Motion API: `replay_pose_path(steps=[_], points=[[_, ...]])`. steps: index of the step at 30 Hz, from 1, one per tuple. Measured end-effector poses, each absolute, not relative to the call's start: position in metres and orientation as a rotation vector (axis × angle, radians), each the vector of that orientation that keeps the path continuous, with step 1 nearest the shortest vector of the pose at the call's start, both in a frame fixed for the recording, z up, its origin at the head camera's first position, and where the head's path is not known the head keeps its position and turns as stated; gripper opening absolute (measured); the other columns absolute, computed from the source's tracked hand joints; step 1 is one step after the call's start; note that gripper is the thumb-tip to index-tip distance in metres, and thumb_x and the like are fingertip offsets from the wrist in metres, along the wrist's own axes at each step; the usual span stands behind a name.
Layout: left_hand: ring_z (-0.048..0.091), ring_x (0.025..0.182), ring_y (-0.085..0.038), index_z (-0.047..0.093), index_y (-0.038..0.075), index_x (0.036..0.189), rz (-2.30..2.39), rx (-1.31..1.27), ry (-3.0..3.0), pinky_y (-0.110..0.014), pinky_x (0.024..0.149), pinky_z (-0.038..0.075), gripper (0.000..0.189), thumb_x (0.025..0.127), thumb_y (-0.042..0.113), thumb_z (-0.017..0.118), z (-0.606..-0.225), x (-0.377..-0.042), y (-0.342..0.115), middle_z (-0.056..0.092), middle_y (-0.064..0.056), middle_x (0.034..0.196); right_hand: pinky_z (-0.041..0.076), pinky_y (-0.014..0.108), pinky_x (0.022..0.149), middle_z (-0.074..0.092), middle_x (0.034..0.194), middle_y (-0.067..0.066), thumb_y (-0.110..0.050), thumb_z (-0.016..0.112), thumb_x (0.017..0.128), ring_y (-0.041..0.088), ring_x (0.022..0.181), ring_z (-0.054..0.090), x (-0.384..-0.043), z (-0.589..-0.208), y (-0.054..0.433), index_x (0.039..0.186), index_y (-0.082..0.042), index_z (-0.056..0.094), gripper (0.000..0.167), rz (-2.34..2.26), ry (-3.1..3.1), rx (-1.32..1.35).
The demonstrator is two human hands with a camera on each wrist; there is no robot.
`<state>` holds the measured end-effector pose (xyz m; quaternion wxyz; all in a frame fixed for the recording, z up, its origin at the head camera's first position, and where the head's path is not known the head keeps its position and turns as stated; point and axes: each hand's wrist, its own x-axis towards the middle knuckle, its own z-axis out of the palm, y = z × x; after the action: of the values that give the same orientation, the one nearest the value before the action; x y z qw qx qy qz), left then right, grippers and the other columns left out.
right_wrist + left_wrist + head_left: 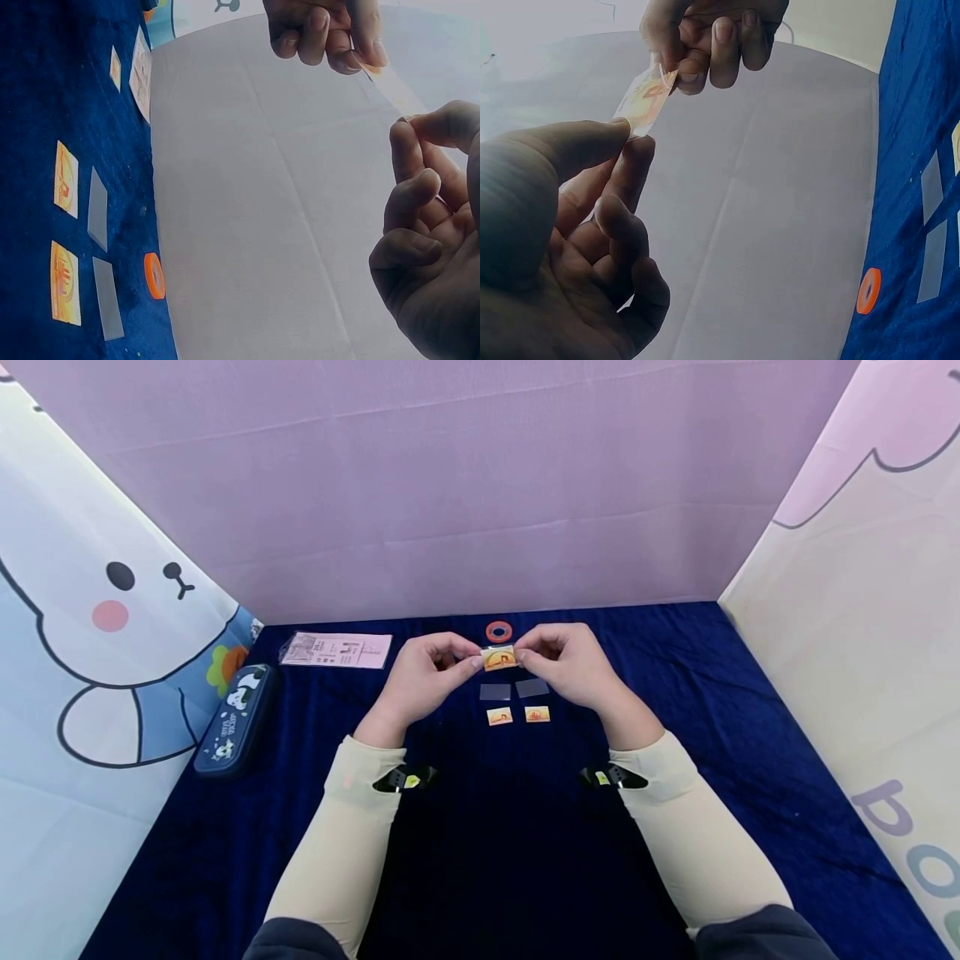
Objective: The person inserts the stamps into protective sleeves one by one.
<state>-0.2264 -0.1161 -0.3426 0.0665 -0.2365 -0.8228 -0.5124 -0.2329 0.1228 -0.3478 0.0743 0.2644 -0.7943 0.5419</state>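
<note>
Between my two hands, above the dark blue cloth, is an orange-and-yellow stamp (498, 658) in a clear sleeve (649, 101). My left hand (423, 675) pinches one end between thumb and index finger, its other fingers loosely bent. At the opposite end, my right hand (572, 667) pinches the piece the same way. Nearer to me, two clear sleeves (495, 692) lie side by side on the cloth. Below them lie two loose stamps, one with a picture at its lower right (498, 717) and one with a red central design (537, 714).
An orange ring like a tape roll (490, 632) lies just beyond the hands. At the back left is a pink printed sheet (371, 651), with a blue pencil case (235, 718) by the left wall. Another small stamp-like piece (115, 69) shows in the right wrist view. Fabric walls enclose three sides.
</note>
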Motion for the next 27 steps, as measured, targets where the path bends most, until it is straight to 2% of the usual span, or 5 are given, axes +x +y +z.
replay_pose_path(steps=[5,12,15,21,27], points=[[0.048,0.062,-0.027,0.078,0.0,0.102,-1.536,-0.698,-2.498,-0.028,0.055,0.037,0.007,0.097,0.005,0.075,-0.342,-0.226,-0.116,0.071,-0.009,0.085,0.04,0.023,0.055,0.072,0.088,0.024,0.002,0.07,0.099,0.012,0.059,0.049,-0.248,-0.366,0.127,0.1,0.006,0.077,0.009,1.64,-2.394,0.782],[0.047,0.062,-0.031,0.078,0.0,0.101,-1.532,-0.682,-2.48,-0.028,0.054,0.034,0.007,0.097,0.005,0.075,-0.361,-0.241,-0.118,0.07,-0.011,0.083,0.045,0.025,0.057,0.075,0.091,0.01,-0.006,0.072,0.1,0.016,0.064,0.055,-0.258,-0.377,0.132,0.104,-0.003,0.08,0.009,1.653,-2.386,0.766],[0.047,0.062,-0.03,0.079,0.004,0.102,-1.533,-0.672,-2.467,-0.028,0.054,0.034,0.007,0.097,0.009,0.076,-0.37,-0.248,-0.121,0.07,-0.009,0.082,0.047,0.027,0.059,0.074,0.091,0.006,-0.011,0.073,0.1,0.019,0.066,0.057,-0.258,-0.377,0.135,0.104,-0.008,0.08,0.009,1.66,-2.371,0.765],[0.048,0.062,-0.025,0.08,0.012,0.101,-1.546,-0.67,-2.435,-0.029,0.054,0.036,0.009,0.097,0.02,0.079,-0.375,-0.254,-0.128,0.069,-0.004,0.081,0.045,0.029,0.058,0.074,0.09,0.005,-0.015,0.074,0.1,0.022,0.064,0.054,-0.26,-0.377,0.138,0.103,-0.01,0.08,0.008,1.634,-2.359,0.75],[0.049,0.062,-0.02,0.08,0.012,0.1,-1.562,-0.654,-2.412,-0.028,0.055,0.037,0.008,0.098,0.019,0.078,-0.38,-0.26,-0.135,0.072,-0.002,0.081,0.045,0.026,0.058,0.074,0.091,0.008,-0.007,0.073,0.1,0.02,0.066,0.056,-0.258,-0.375,0.138,0.104,-0.006,0.079,0.008,1.602,-2.382,0.696]])
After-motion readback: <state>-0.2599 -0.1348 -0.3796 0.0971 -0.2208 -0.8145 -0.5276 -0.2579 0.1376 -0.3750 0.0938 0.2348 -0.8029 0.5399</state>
